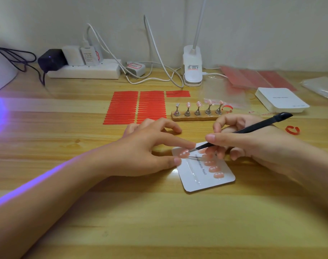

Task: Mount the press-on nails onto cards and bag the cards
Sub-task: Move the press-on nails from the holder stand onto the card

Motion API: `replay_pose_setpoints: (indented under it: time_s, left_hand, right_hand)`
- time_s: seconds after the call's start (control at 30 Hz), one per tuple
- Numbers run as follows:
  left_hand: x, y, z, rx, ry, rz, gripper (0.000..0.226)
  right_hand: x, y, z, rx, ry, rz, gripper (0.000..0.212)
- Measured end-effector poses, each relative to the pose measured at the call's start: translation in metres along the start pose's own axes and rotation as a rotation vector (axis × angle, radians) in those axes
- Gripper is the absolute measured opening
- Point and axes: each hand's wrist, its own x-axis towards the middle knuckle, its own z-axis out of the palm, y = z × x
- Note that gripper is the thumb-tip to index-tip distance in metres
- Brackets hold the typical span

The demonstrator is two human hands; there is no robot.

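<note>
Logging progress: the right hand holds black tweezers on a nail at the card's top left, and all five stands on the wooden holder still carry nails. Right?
Not quite. In the head view the leftmost stand on the wooden holder is bare; four carry nails. The right hand does hold the black tweezers on a nail at the card's top left.

On the wooden table, the left hand pressed a white rounded card while the right hand gripped black tweezers, their tip touching a pink press-on nail
</note>
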Motion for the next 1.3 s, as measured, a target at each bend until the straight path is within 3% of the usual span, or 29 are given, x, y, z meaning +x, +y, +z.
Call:
replay_pose_setpoints:
  time_s: [0.87, 1.13, 1.3]
  left_hand:
    - [0.0, -0.0008, 0.0005, 0.018, 0.009, 0.004, 0.034]
    - [-0.0011, -0.0028, 0.001, -0.003, 0.026, 0.01, 0.031]
    - [-0.0032, -0.0008, 0.0043, -0.003, 0.105, 0.003, 0.033]
  right_hand:
    - [0.0009, 0.0018, -0.0028, 0.062, -0.023, -0.022, 0.036]
    - [-0.0022, 0.0015, -0.0009, 0.018, 0.021, -0.031, 0.035]
    - [-0.0074, 0.0063, 0.0043, -0.023, 0.128, -0.159, 0.032]
